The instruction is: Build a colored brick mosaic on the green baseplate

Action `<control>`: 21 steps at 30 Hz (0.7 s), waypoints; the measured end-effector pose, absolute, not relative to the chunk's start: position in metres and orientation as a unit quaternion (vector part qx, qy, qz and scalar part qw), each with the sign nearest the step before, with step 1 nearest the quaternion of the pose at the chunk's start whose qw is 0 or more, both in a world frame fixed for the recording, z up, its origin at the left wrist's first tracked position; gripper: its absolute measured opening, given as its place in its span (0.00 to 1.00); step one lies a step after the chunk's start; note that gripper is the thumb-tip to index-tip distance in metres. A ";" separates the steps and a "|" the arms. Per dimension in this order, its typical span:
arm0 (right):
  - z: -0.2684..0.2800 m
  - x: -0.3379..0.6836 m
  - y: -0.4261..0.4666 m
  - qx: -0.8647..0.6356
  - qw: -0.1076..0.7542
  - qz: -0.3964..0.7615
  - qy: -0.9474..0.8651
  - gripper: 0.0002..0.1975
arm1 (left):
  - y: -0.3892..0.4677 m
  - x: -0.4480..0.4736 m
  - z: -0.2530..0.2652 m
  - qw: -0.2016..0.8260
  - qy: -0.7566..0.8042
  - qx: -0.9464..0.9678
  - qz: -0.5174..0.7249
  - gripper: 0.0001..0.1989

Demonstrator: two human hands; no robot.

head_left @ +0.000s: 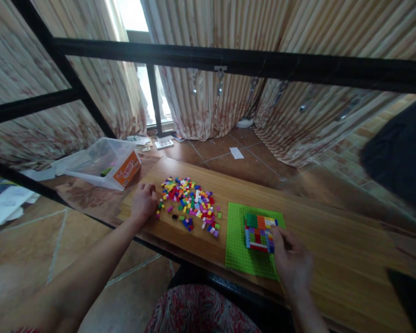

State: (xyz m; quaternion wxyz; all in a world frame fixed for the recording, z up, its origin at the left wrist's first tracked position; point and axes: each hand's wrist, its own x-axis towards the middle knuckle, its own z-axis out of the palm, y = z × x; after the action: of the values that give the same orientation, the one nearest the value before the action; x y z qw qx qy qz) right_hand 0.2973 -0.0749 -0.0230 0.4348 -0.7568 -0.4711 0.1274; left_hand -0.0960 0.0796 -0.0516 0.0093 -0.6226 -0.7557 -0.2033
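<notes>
On the wooden bench lies a green studded baseplate (pixel 235 247). It carries a low multicoloured build of toy bricks (pixel 258 235). My right hand (pixel 293 256) is at the right edge of this build, thumb and forefinger closed on it. Whether a separate small brick is between those fingertips cannot be made out. My left hand (pixel 144 201) rests on the bench with curled fingers, touching the left side of a loose pile of small toy bricks (pixel 190 199). The inside of that hand is hidden.
A clear plastic box (pixel 106 162) with an orange label stands beyond my left hand, a few pieces inside. A black metal bar (pixel 208 58) crosses in front of the curtains (pixel 222 106). Papers lie on the tiled floor (pixel 211 150). A dark shape (pixel 398 152) is at the right.
</notes>
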 end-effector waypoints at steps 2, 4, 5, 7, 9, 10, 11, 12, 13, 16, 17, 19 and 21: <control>-0.022 0.272 -0.077 -0.704 0.435 0.145 -0.543 0.17 | 0.080 -0.096 -0.052 0.009 -0.755 -0.624 -0.204 0.14; -0.024 0.248 -0.079 -0.661 0.420 0.150 -0.604 0.15 | 0.080 -0.097 -0.053 0.007 -0.752 -0.625 -0.207 0.13; -0.026 0.238 -0.080 -0.642 0.412 0.151 -0.629 0.13 | 0.080 -0.097 -0.053 0.005 -0.751 -0.626 -0.210 0.13; -0.031 0.221 -0.080 -0.616 0.396 0.148 -0.665 0.12 | 0.079 -0.097 -0.053 0.001 -0.748 -0.627 -0.217 0.13; -0.036 0.210 -0.078 -0.601 0.385 0.140 -0.686 0.11 | 0.079 -0.097 -0.053 -0.003 -0.745 -0.628 -0.225 0.13; -0.039 0.206 -0.076 -0.595 0.381 0.136 -0.694 0.10 | 0.079 -0.097 -0.053 -0.005 -0.744 -0.628 -0.228 0.13; -0.040 0.202 -0.075 -0.590 0.378 0.132 -0.701 0.11 | 0.079 -0.097 -0.053 -0.007 -0.743 -0.628 -0.230 0.13; -0.041 0.199 -0.073 -0.586 0.374 0.131 -0.707 0.11 | 0.078 -0.097 -0.053 -0.008 -0.743 -0.628 -0.232 0.13; -0.042 0.195 -0.071 -0.581 0.370 0.131 -0.713 0.11 | 0.078 -0.096 -0.053 -0.008 -0.743 -0.628 -0.232 0.13; -0.044 0.182 -0.068 -0.570 0.357 0.136 -0.727 0.11 | 0.078 -0.096 -0.054 -0.011 -0.744 -0.626 -0.234 0.13; -0.045 0.177 -0.067 -0.565 0.354 0.139 -0.732 0.11 | 0.079 -0.096 -0.054 -0.013 -0.745 -0.625 -0.234 0.13; -0.046 0.167 -0.065 -0.555 0.351 0.144 -0.740 0.11 | 0.079 -0.097 -0.055 -0.016 -0.746 -0.623 -0.235 0.13; -0.046 0.157 -0.061 -0.551 0.343 0.145 -0.746 0.11 | 0.079 -0.097 -0.056 -0.016 -0.745 -0.624 -0.236 0.12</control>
State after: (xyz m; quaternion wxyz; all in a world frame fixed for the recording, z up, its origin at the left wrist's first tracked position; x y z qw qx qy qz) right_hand 0.1569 -0.0611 -0.0457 0.3431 -0.5514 -0.7464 0.1452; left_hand -0.0971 0.0792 -0.0563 -0.0162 -0.6241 -0.7446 -0.2364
